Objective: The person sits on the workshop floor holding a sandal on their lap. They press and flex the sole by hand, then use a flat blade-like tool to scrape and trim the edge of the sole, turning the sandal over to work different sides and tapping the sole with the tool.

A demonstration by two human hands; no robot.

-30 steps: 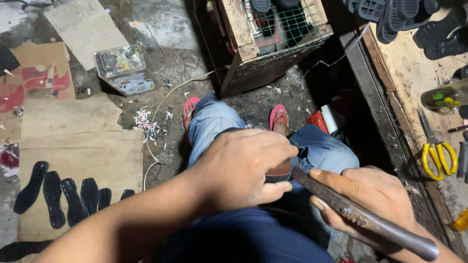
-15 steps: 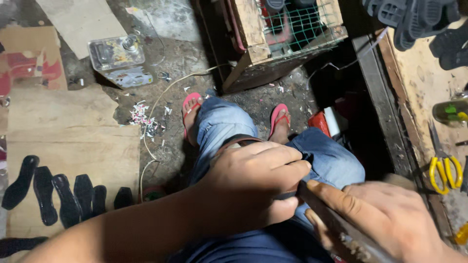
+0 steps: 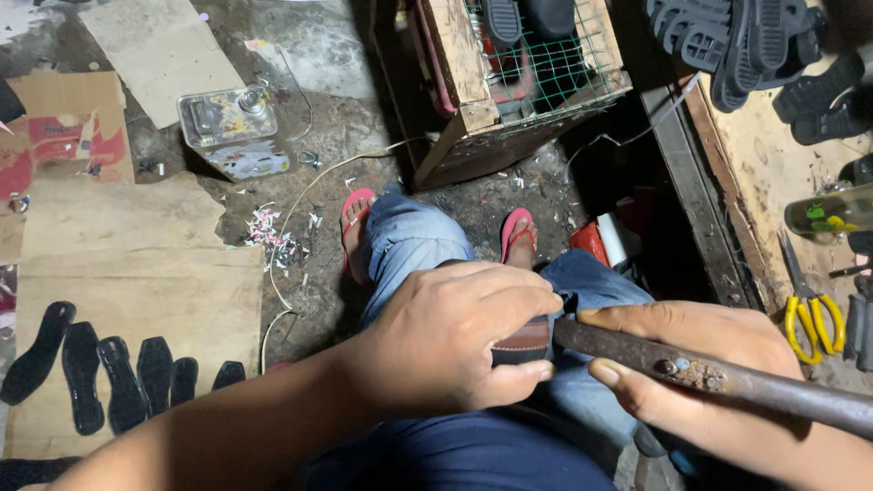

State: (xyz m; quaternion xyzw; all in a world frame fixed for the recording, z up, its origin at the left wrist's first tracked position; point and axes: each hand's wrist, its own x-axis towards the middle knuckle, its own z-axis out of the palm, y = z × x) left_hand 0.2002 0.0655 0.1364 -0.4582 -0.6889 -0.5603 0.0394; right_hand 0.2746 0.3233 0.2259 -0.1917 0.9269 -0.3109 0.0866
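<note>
— What changed?
— The rusty metal tool [image 3: 718, 377] shows fully again.
— And the hands?
— Left hand [image 3: 455, 341] fingers pinch a brown striped piece [image 3: 523, 341] over the lap; right hand [image 3: 700, 382] fingers wrap the tool.

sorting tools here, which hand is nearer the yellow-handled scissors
Right. The right hand, gripping the rusty tool, lies just beside the scissors; the left hand is further away, over the lap.

Soles [image 3: 118, 377] on cardboard [image 3: 136, 282] left; crate [image 3: 509, 82] ahead; scissors [image 3: 814, 318] on bench [image 3: 764, 173] right.
</note>
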